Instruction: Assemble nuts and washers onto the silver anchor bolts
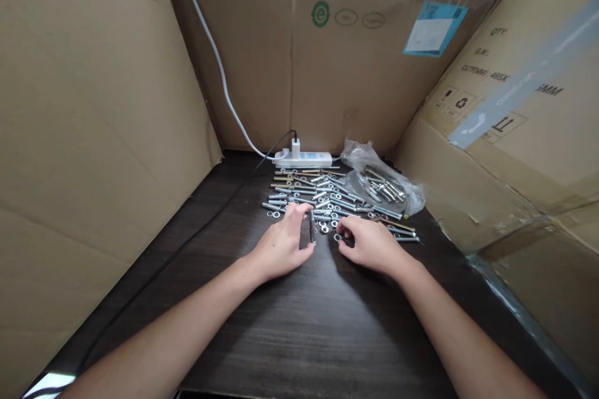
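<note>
My left hand (283, 243) rests on the dark wooden table (299, 324) with its fingers closed round a metal bolt (312, 228) held upright. My right hand (372, 244) lies just to its right, its fingertips pinching a small washer (337, 237) against the table. Both hands sit at the near edge of a spread of several bolts, nuts and washers (322, 196).
A clear plastic bag (381, 184) with more bolts lies at the back right. A white power strip (304, 159) with a plugged-in charger and white cable sits by the back wall. Cardboard boxes (93, 106) wall in the table on the left, back and right.
</note>
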The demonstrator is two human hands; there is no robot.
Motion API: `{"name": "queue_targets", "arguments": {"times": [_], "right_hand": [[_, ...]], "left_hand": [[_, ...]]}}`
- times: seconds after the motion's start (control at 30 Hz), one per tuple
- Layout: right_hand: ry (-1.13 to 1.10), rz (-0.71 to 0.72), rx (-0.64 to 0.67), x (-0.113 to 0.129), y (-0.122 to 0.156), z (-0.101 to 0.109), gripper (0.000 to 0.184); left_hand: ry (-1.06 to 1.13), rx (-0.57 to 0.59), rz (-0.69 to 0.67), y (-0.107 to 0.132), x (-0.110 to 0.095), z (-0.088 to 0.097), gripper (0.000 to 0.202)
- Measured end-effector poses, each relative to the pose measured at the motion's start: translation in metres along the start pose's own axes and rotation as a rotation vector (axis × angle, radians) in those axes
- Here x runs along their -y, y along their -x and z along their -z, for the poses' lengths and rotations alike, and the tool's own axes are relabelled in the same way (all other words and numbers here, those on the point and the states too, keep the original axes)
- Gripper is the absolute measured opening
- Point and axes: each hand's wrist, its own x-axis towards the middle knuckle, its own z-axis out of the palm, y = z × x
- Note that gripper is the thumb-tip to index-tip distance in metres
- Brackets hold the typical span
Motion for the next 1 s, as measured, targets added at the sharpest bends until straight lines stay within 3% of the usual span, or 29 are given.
{"name": "queue_targets", "arguments": {"times": [0.57, 1.0], "right_hand": [[-0.092, -0.033, 0.045, 0.0006, -0.0041, -0.0072, 0.007], [-0.006, -0.037, 0.008, 0.0037, -0.0064, -0.0086, 0.008]], "left_hand": [[0.068, 0.094, -0.054, 0.0016, -0.0022, 0.0014, 0.059], [0.078, 0.124, -0.063, 0.0016, -0.0021, 0.0019, 0.06]]}}
